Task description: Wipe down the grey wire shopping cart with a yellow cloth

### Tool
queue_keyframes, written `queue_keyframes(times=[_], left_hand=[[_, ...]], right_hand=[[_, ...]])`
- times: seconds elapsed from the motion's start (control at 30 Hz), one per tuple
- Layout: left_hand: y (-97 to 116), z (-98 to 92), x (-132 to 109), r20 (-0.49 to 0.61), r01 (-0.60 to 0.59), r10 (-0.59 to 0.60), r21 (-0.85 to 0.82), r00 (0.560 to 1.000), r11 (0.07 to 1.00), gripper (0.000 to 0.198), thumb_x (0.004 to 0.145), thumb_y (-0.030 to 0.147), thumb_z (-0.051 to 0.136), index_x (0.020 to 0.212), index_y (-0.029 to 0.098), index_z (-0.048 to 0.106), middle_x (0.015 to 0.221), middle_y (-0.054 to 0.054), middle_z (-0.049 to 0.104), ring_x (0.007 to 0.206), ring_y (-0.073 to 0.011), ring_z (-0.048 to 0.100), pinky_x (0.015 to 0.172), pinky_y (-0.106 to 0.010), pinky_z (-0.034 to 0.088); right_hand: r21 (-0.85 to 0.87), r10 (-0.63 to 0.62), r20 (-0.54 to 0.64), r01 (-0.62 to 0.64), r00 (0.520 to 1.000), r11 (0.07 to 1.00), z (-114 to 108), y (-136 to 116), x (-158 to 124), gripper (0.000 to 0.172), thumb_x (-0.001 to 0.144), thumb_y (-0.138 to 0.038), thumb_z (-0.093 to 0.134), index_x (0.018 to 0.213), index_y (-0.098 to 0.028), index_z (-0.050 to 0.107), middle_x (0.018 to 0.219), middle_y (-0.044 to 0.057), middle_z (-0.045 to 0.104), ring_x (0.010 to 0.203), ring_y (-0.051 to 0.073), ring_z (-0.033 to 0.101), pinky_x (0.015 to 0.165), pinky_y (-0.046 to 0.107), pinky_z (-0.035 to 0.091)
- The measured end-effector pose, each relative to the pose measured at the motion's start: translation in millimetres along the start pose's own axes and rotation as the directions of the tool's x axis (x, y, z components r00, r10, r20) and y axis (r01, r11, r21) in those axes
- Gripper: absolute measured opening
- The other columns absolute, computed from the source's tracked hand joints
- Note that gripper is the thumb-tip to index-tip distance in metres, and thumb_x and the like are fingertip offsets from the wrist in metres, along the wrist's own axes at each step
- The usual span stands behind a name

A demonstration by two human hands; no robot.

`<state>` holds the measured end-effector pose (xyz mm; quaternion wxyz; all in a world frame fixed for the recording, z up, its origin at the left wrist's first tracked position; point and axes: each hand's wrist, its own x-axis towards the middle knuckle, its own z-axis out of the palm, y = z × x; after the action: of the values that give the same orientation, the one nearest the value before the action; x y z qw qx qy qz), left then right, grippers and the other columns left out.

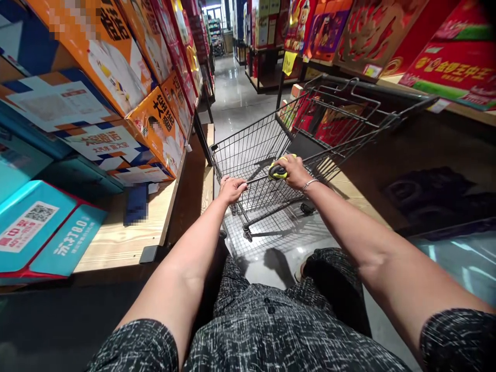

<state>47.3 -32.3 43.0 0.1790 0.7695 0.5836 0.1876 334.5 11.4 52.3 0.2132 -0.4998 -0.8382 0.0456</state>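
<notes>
A wire shopping cart (256,142) stands in the aisle right in front of me. My left hand (231,189) is closed around the left end of its handle bar. My right hand (295,171) is closed on the right part of the handle, over a yellow and black grip piece (277,172). A thin bracelet sits on my right wrist. Red boxes (329,124) lie in the far part of the cart's basket.
On the left a wooden shelf (127,232) carries orange and teal gift boxes (155,124). Shelves with red boxes (453,67) line the right side. The shiny grey aisle floor (236,98) runs ahead between them toward more racks.
</notes>
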Motion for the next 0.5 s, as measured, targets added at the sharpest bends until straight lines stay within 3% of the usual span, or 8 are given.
queue_keyframes(times=[0.1, 0.23, 0.4, 0.5], left_hand=[[0, 0.7, 3, 0.004, -0.022, 0.022, -0.013, 1.0, 1.0, 0.026, 0.099, 0.036, 0.051, 0.098, 0.03, 0.076, 0.092, 0.003, 0.08, 0.103, -0.0173, 0.069, 0.126, -0.042, 0.018], [1, -0.6, 3, 0.004, -0.051, 0.051, -0.002, 0.999, 0.999, 0.03, 0.099, 0.036, 0.049, 0.09, 0.029, 0.076, 0.085, 0.003, 0.077, 0.097, -0.0178, 0.068, 0.127, -0.04, 0.016], [1, -4.0, 5, 0.051, -0.038, 0.039, -0.017, 0.998, 0.999, 0.026, 0.097, 0.035, 0.052, 0.095, 0.027, 0.077, 0.084, 0.002, 0.076, 0.106, -0.0191, 0.066, 0.128, -0.04, 0.017], [-3, -3.9, 6, 0.071, -0.056, 0.058, -0.029, 0.996, 0.998, 0.026, 0.098, 0.037, 0.053, 0.098, 0.028, 0.077, 0.091, 0.003, 0.078, 0.114, -0.019, 0.062, 0.128, -0.04, 0.016]], right_hand=[[-0.044, 0.144, -0.115, -0.15, 0.983, 0.988, -3, 0, -20, 0.058, 0.076, -0.008, 0.05, 0.131, -0.024, 0.062, 0.143, 0.012, 0.048, 0.123, 0.032, 0.038, 0.104, 0.052, 0.038], [-0.105, 0.292, -0.232, -0.322, 0.928, 0.941, 7, -21, -40, 0.056, 0.082, -0.011, 0.047, 0.135, -0.026, 0.06, 0.155, 0.011, 0.036, 0.126, 0.036, 0.034, 0.106, 0.057, 0.038], [-0.179, 0.227, -0.221, -0.269, 0.948, 0.946, 40, -52, -52, 0.061, 0.082, -0.016, 0.057, 0.14, -0.034, 0.059, 0.156, 0.013, 0.035, 0.129, 0.041, 0.034, 0.107, 0.064, 0.036], [-0.233, 0.134, -0.182, -0.175, 0.974, 0.957, 66, -59, -60, 0.055, 0.088, -0.018, 0.057, 0.138, -0.04, 0.061, 0.151, 0.01, 0.041, 0.133, 0.039, 0.032, 0.111, 0.06, 0.035]])
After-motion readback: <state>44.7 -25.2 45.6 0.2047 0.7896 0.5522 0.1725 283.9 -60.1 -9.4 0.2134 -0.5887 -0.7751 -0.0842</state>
